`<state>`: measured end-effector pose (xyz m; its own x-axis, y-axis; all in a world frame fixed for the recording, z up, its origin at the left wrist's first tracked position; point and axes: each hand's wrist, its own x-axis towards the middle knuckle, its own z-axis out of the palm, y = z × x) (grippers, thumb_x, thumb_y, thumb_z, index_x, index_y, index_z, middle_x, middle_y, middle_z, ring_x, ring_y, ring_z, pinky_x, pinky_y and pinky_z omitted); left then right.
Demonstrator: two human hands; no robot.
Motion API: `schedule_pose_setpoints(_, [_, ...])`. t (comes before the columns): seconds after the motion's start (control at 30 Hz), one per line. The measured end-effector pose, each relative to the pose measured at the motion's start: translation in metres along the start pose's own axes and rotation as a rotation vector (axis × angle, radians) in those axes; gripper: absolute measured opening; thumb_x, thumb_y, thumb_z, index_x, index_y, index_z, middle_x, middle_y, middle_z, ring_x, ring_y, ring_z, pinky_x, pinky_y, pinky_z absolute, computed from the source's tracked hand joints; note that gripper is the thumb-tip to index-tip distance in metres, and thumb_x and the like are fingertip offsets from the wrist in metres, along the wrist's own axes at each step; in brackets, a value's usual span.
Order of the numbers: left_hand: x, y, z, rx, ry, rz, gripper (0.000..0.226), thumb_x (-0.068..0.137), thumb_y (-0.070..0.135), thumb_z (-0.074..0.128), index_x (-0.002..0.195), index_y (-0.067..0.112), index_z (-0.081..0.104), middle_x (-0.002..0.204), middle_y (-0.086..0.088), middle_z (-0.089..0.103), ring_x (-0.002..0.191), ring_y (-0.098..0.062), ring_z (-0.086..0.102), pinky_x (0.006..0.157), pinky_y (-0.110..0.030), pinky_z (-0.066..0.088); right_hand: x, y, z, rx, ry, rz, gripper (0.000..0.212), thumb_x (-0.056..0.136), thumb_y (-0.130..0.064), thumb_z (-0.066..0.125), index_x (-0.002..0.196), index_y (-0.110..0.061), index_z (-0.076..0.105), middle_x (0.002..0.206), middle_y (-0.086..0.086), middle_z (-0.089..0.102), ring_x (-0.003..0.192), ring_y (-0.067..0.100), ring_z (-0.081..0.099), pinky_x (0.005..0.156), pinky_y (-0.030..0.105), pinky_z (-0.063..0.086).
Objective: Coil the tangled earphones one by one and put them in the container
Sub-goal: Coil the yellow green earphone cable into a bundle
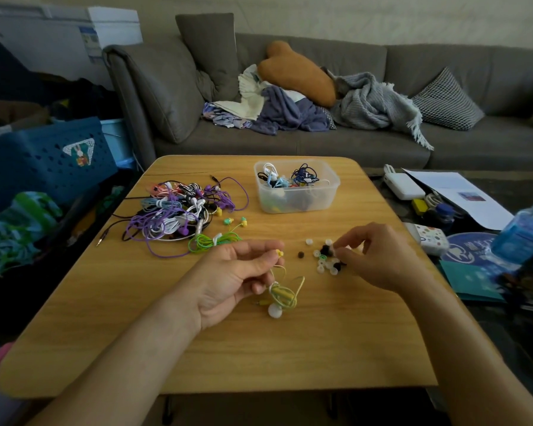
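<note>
1. My left hand (237, 272) lies palm up over the wooden table (197, 348), its thumb and fingertips pinching a small yellow earbud (279, 253).
2. From that pinch the yellow earphones (285, 295) hang down in a loose coil just below my left fingers, with a white bud (275, 310) resting on the table at the coil's lower end.
3. My right hand (379, 256) is curled over a scatter of loose ear tips (325, 259), white, black and one green; its fingertips are at one of them, though I cannot tell whether they actually grip it.
4. Beyond my left fingers lies a coiled green earphone set (211, 241), and further out, to the left, the tangled pile of earphones (176, 210) in purple, white and black.
5. The clear plastic container (296, 187) stands well beyond both hands, roughly between them, already holding several coiled earphones.
6. Past the table is a grey sofa (290, 87) with blankets; off my right hand sits a blurred water bottle (523, 232).
</note>
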<state>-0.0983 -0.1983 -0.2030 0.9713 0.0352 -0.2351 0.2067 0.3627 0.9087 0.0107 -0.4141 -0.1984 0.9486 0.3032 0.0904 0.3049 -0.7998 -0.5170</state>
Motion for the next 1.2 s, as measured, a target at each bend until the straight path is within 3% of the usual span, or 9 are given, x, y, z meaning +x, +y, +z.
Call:
schedule_pose_setpoints(0.2, [-0.002,-0.002,0.003,0.009,-0.019,-0.011,0.021,0.087,0.004,0.058,0.103,-0.001,0.070,0.085,-0.012,0.070,0.058,-0.012,0.056,0.047,-0.018,0.043,0.005,-0.006,0.012,-0.091,-0.058,-0.058,0.009,0.085,-0.031,0.073,0.090,-0.024,0.076,0.084,-0.007,0.063,0.071,0.007,0.054,0.056,0.018,0.040])
schedule_pose_setpoints(0.47, [-0.003,-0.003,0.002,0.034,-0.009,-0.039,0.019,0.091,0.000,0.055,0.104,-0.001,0.069,0.084,-0.011,0.070,0.056,-0.012,0.057,0.047,-0.018,0.043,0.007,-0.011,0.014,-0.201,-0.078,-0.164,0.010,0.090,-0.026,0.067,0.096,-0.031,0.074,0.092,-0.008,0.052,0.081,0.007,0.046,0.057,0.011,0.030])
schedule_pose_setpoints(0.67, [-0.003,-0.002,0.004,0.040,-0.004,-0.056,0.018,0.092,0.000,0.055,0.103,0.000,0.069,0.083,-0.010,0.070,0.056,-0.012,0.058,0.046,-0.018,0.043,0.008,-0.012,0.017,-0.184,-0.158,-0.125,0.003,0.094,-0.025,0.060,0.093,-0.028,0.061,0.099,-0.005,0.051,0.092,0.013,0.049,0.072,0.024,0.036])
schedule_pose_setpoints(0.77, [-0.003,-0.002,0.004,0.037,0.009,-0.061,0.018,0.091,0.000,0.055,0.103,0.001,0.069,0.082,-0.010,0.070,0.056,-0.012,0.058,0.046,-0.018,0.043,0.008,-0.011,0.019,-0.150,-0.138,-0.085,0.006,0.097,-0.022,0.056,0.094,-0.025,0.059,0.102,-0.003,0.052,0.094,0.014,0.048,0.073,0.025,0.036])
schedule_pose_setpoints(0.93, [-0.003,-0.002,0.005,0.012,0.040,-0.017,0.017,0.089,-0.001,0.058,0.101,0.001,0.069,0.083,-0.010,0.070,0.057,-0.012,0.057,0.047,-0.018,0.044,0.002,-0.017,0.015,0.087,0.073,-0.060,0.006,0.097,-0.021,0.060,0.094,-0.026,0.061,0.087,-0.013,0.061,0.077,0.001,0.056,0.055,0.012,0.040])
schedule_pose_setpoints(1.03, [-0.003,-0.002,0.007,-0.024,0.064,0.021,0.017,0.087,0.000,0.059,0.101,0.000,0.069,0.083,-0.011,0.070,0.057,-0.012,0.057,0.048,-0.018,0.045,-0.006,-0.023,0.014,0.310,0.136,-0.097,0.006,0.090,-0.022,0.070,0.092,-0.026,0.066,0.082,-0.011,0.069,0.073,-0.001,0.063,0.059,0.011,0.049])
schedule_pose_setpoints(1.2, [-0.004,-0.002,0.011,-0.062,0.081,0.127,0.027,0.072,0.010,0.065,0.098,0.004,0.071,0.077,-0.007,0.068,0.056,-0.012,0.056,0.048,-0.018,0.045,-0.023,-0.043,0.021,1.115,-0.123,-0.137,0.020,0.076,-0.014,0.074,0.094,-0.007,0.069,0.074,0.003,0.069,0.064,0.013,0.063,0.060,0.022,0.052])
